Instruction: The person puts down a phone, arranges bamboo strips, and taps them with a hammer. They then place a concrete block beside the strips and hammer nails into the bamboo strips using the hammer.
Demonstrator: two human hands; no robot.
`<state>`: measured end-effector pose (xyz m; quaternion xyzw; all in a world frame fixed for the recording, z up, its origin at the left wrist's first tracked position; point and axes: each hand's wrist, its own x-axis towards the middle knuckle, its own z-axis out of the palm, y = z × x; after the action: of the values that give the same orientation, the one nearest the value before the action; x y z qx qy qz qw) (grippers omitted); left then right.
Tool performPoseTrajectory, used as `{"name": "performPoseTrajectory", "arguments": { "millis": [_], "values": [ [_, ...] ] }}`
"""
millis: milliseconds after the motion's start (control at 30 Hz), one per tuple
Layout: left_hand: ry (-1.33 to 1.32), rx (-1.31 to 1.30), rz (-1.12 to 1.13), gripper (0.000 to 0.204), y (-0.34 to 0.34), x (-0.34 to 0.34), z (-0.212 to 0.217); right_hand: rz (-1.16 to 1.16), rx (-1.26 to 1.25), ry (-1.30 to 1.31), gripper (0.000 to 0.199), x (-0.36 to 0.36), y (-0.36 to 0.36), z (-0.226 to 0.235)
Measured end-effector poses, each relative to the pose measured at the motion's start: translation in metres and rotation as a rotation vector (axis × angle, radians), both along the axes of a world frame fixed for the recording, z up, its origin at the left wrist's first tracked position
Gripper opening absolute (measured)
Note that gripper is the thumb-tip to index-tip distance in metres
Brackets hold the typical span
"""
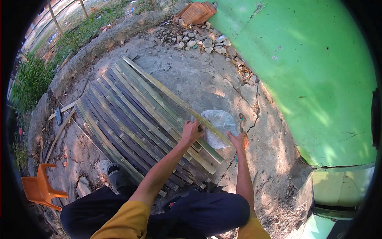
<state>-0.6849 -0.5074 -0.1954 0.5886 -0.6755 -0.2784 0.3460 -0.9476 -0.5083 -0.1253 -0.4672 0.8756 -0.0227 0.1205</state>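
A curved green wall [318,79] filled the right side, and cracked concrete ground [199,75] spread out beneath it. On that ground lay a wide mat of split bamboo strips [127,119], set side by side and running from upper left to lower right. One long bamboo strip [167,93] lay along the mat's far edge, reaching toward the wall. An orange plastic chair [38,189] stood at the lower left, well apart from the mat. A heap of small stones [207,42] lay by the foot of the wall, near some clay tiles [197,12]. A clear plastic bag [219,125] rested on the ground just beside the mat's near end. The left hand [191,131] was curled around the long strip's end. The right hand [240,140] rested on the ground beside the bag, fingers loosely bent; whether it pinched anything could not be told.
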Motion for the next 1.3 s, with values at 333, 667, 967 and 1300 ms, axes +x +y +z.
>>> {"name": "performPoseTrajectory", "arguments": {
  "millis": [333, 667, 967, 1300],
  "values": [
    [-0.031, 0.026, -0.016, 0.044, -0.002, -0.004, 0.003, 0.084, 0.265, -0.201, 0.092, -0.06, -0.035, -0.014],
    [-0.136, 0.026, -0.032, 0.047, 0.003, 0.007, -0.002, 0.507, -0.245, -0.225, 0.055, 0.033, -0.09, -0.018],
    [-0.137, 0.024, -0.047, 0.046, 0.0, 0.007, 0.003, 0.597, -0.178, -0.446, 0.046, 0.042, -0.1, -0.041],
    [-0.07, 0.027, -0.028, 0.045, 0.003, 0.0, 0.004, 0.582, -0.239, -0.341, 0.048, 0.04, -0.09, -0.028]
  ]
}}
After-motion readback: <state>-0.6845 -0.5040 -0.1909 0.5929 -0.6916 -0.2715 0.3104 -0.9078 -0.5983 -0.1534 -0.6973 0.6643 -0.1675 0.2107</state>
